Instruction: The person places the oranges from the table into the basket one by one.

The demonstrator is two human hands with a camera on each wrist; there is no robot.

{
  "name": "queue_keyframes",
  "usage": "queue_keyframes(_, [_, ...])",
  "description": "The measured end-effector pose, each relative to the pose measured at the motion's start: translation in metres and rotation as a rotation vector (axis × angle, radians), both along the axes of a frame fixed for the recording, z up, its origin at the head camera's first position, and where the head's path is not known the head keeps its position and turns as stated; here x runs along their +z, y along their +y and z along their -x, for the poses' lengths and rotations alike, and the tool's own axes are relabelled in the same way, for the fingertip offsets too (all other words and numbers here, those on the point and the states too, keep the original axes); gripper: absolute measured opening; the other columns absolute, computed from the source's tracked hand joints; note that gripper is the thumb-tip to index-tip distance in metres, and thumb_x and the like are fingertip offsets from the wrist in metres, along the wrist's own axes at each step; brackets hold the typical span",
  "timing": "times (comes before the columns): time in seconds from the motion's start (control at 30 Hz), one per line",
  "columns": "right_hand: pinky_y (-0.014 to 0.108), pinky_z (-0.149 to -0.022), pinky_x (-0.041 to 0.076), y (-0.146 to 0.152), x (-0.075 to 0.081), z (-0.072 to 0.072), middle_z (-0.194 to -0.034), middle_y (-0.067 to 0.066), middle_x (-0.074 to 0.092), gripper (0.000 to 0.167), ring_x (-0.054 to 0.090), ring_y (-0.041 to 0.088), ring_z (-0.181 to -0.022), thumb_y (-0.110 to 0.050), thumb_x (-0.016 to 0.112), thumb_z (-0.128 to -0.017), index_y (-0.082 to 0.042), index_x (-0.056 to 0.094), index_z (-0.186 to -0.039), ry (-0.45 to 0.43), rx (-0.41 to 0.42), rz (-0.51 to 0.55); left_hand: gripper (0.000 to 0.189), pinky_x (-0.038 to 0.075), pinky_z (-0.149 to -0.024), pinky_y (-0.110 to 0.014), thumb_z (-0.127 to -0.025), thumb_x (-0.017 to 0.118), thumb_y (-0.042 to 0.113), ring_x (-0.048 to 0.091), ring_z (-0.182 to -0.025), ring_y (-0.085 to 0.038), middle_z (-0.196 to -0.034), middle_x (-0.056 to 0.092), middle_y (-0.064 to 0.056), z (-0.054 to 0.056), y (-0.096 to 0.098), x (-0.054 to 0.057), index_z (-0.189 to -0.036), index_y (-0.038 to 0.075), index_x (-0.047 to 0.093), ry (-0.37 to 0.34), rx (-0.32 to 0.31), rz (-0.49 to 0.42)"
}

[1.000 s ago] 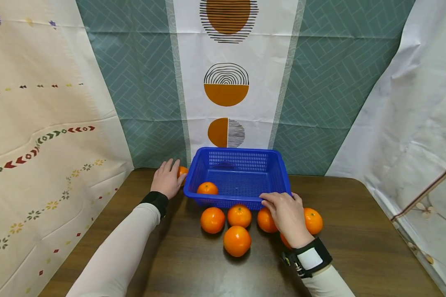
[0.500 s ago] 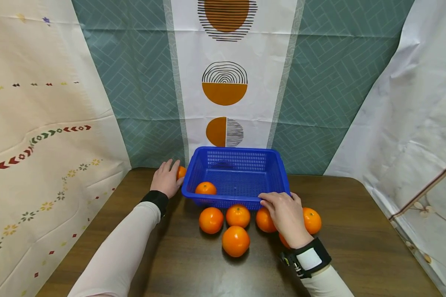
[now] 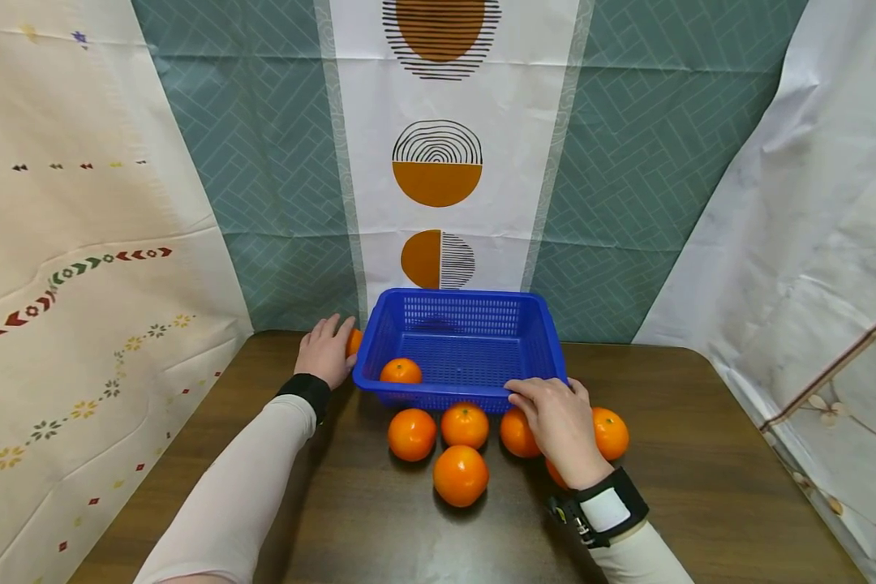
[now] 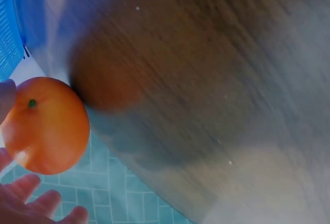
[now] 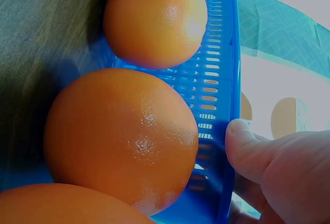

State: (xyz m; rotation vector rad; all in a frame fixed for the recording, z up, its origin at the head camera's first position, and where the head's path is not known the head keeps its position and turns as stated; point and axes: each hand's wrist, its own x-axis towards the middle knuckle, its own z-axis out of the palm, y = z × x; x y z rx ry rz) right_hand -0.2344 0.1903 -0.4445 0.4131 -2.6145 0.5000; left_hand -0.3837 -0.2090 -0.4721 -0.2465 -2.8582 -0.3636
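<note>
A blue plastic basket (image 3: 438, 395) stands toward the back of the table, with one orange (image 3: 401, 371) in its left front part. Beyond its left side, my left hand (image 3: 324, 354) holds another orange (image 3: 354, 342). The left wrist view shows this orange (image 4: 49, 126) with the thumb across one side and fingertips near the other; the grip is partly out of frame. My right hand (image 3: 558, 426) grips the basket's front rim near the right corner. In the right wrist view the thumb (image 5: 250, 152) lies against the rim.
Outside the basket's front wall lie several oranges, among them a left one (image 3: 412, 435), a nearer one (image 3: 461, 476) and one right of my wrist (image 3: 610, 434). Others are partly hidden by my right hand. Patterned cloth (image 3: 285, 162) hangs behind the wooden table (image 3: 365, 527).
My left hand has edged right toward the basket and covers more of its orange. The head view has turned slightly right. My right hand has kept its place on the rim.
</note>
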Motion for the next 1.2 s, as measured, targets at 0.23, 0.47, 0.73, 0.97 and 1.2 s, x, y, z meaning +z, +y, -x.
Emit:
queue_keyframes(0.23, [0.079,-0.113,0.036,-0.0001,0.0007,0.0004,-0.118,0.007,0.082,0.022,0.072,0.036,-0.114,-0.019,0.08,-0.103,-0.014,0.084,-0.123,-0.023,-0.005,0.004,0.073,0.027,-0.127,-0.072,-0.103,0.078,0.027,0.032,-0.157,-0.056,-0.169,0.039,-0.032,0.0042,0.0016,-0.0038,-0.164,0.003,0.046,-0.001,-0.022,0.009])
queue_keyframes(0.47, [0.079,-0.114,0.036,-0.0004,0.0017,0.0003,-0.118,0.007,0.082,0.021,0.072,0.037,-0.114,-0.02,0.08,-0.103,-0.014,0.084,-0.122,-0.018,-0.002,0.008,0.07,0.03,-0.126,-0.069,-0.102,0.08,0.024,0.039,-0.152,-0.056,-0.164,0.044,-0.034,0.0039,0.0019,-0.006,-0.16,-0.001,0.051,0.01,-0.037,0.005])
queue_keyframes(0.73, [0.079,-0.113,0.036,0.0005,-0.0001,0.0008,-0.118,0.007,0.082,0.02,0.072,0.036,-0.114,-0.02,0.08,-0.103,-0.015,0.084,-0.122,-0.022,-0.002,0.013,0.07,0.035,-0.125,-0.067,-0.099,0.082,0.017,0.046,-0.147,-0.056,-0.158,0.049,-0.036,0.0034,0.0025,-0.0064,-0.158,-0.004,0.051,0.026,-0.058,-0.012])
queue_keyframes(0.97, [0.079,-0.114,0.036,0.0005,-0.0003,0.0003,-0.118,0.006,0.082,0.02,0.072,0.036,-0.114,-0.02,0.08,-0.103,-0.015,0.084,-0.122,-0.025,-0.007,0.014,0.071,0.043,-0.118,-0.069,-0.098,0.083,0.014,0.05,-0.143,-0.055,-0.157,0.05,-0.035,0.0031,0.0035,-0.0067,-0.158,-0.004,0.05,0.021,-0.06,-0.035])
queue_keyframes(1.2, [0.079,-0.112,0.037,-0.0001,0.0007,-0.0006,-0.116,0.006,0.083,0.019,0.073,0.036,-0.113,-0.018,0.081,-0.102,-0.016,0.085,-0.121,-0.006,-0.007,0.013,0.071,0.047,-0.114,-0.07,-0.098,0.084,0.013,0.053,-0.139,-0.055,-0.154,0.052,-0.033,0.0011,0.0033,-0.0073,-0.158,-0.004,0.05,0.032,-0.056,-0.053])
